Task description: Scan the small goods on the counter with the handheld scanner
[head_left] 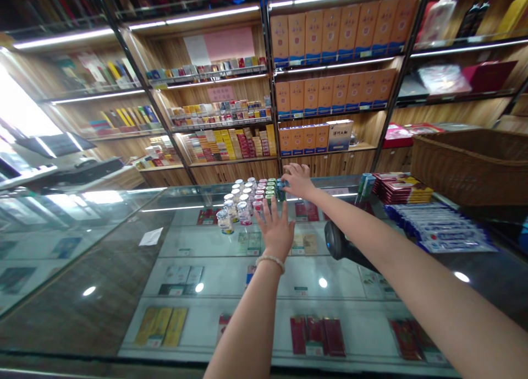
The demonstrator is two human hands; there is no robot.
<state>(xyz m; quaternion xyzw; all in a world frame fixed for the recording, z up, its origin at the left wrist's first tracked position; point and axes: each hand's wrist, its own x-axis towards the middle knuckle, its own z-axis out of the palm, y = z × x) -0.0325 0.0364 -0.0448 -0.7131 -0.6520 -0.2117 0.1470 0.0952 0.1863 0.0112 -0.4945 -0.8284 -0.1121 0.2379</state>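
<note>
On the glass counter stand rows of small lidded bottles: white ones (pixel 243 213), pink ones (pixel 260 187) and green ones (pixel 270 186). My right hand (pixel 298 181) reaches to the right end of these rows, thumb and fingers curled around a small teal bottle (pixel 281 191). That bottle stands beside the green ones. My left hand (pixel 277 230), with a beaded bracelet (pixel 270 262) at the wrist, is held palm down just in front of the rows. Its fingers are spread and hold nothing; the fingertips come close to the nearest pink and green bottles, and I cannot tell whether they touch.
A black scanner (pixel 336 240) lies under my right forearm. To the right are more teal bottles (pixel 365 185), stacked red-yellow packets (pixel 402 188), blue-white packets (pixel 439 228) and a wicker basket (pixel 470 164). A paper slip (pixel 151 237) lies left on the glass counter (pixel 198 280). Stocked shelves stand behind.
</note>
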